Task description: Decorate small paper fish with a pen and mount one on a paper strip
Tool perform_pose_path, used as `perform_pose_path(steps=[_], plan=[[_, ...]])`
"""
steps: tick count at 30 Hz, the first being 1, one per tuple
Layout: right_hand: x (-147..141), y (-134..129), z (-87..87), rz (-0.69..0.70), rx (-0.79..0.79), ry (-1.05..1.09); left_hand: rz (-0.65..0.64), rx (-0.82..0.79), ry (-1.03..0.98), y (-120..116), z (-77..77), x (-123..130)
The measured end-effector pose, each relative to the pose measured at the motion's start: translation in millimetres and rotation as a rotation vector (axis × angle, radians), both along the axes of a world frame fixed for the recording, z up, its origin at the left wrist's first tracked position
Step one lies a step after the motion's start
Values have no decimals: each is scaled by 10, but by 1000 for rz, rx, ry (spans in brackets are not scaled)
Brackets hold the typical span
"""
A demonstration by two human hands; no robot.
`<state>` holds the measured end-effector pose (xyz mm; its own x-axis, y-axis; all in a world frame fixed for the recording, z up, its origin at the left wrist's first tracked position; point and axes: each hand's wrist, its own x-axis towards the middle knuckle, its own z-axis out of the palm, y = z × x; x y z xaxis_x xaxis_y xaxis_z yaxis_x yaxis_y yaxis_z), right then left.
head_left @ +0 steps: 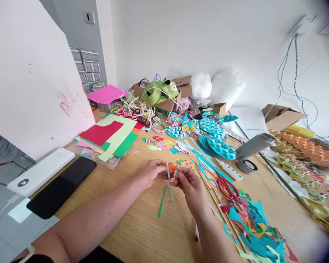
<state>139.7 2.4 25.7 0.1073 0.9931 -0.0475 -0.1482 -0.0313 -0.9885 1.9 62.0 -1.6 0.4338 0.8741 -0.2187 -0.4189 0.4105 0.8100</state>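
Between my two hands, above the middle of the table, is a small orange piece (171, 168). A narrow light blue paper strip (170, 184) hangs down in front of it. My left hand (154, 171) pinches the strip and the orange piece from the left. My right hand (190, 182) has its thumb and fingers closed on the right side of the orange piece, where a small patterned bit shows. Below them a green paper strip (162, 202) lies on the wooden table (137, 233). Colourful paper fish (163, 145) lie just beyond my hands.
Coloured paper sheets (126, 128) and a black phone (63, 186) lie at left. Red scissors (227, 188), a white glue bottle (230, 170), wooden sticks (216, 204) and paper scraps (254, 226) are at right. A steel flask (254, 146) leans behind them, near turquoise discs (216, 147).
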Motion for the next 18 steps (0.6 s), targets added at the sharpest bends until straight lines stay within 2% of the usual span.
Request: perform_pose_path(steps=[5,9,12,15,18], plan=[[38,-10,45,-40,77,-169,4,-3,-7,7,-16,8],[115,-86,114,134,91,-399,12,-2,-26,12,-31,-7],[149,-239,171,266,137,-658,7,-16,-33,20,-39,-12],[120,-436,177,401,287,-896,4,-34,-33,36,-51,-7],[50,-627,83,443,452,-1055,1,-41,-34,47,-58,-1]])
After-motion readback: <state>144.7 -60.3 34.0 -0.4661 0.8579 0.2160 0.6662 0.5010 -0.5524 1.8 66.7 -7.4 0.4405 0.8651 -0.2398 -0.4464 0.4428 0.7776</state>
